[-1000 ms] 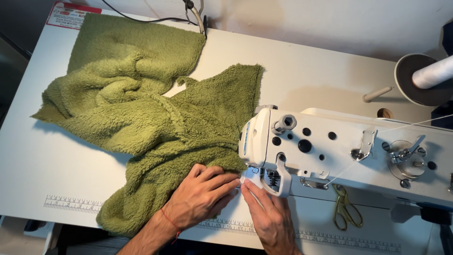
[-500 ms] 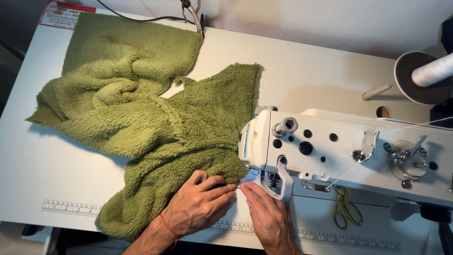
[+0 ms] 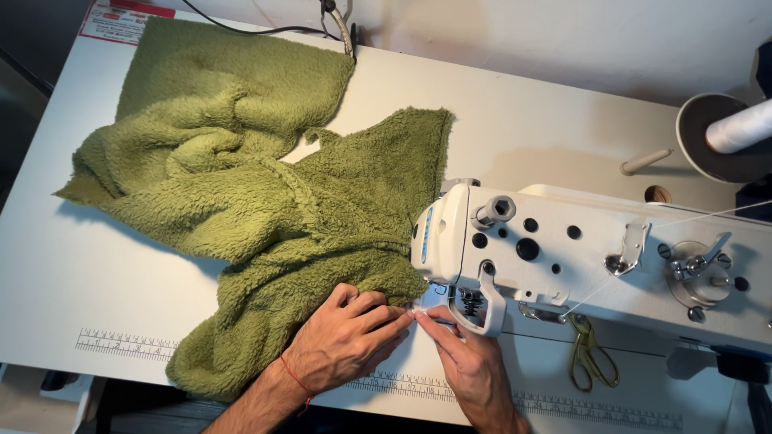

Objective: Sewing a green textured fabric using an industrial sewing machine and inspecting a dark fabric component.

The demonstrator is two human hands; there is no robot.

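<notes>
A large piece of fluffy green fabric (image 3: 257,201) lies bunched across the white sewing table (image 3: 88,281). Its near edge runs under the head of a white sewing machine (image 3: 595,257). My left hand (image 3: 346,341) lies flat on the fabric's edge, fingers pointing at the needle area (image 3: 438,293). A red thread circles that wrist. My right hand (image 3: 466,362) sits just right of it, fingertips pinching the fabric's edge in front of the presser foot. The fingertips of both hands meet there.
Gold-handled scissors (image 3: 591,362) lie on the table under the machine's arm. A white thread cone (image 3: 740,128) on a round stand is at the far right. A printed ruler (image 3: 129,344) runs along the table's near edge. A cable (image 3: 338,20) hangs at the back.
The green fabric has shifted slightly away from the machine and toward me. Both hands stay at the needle area, fingertips now closer together on the fabric's edge.
</notes>
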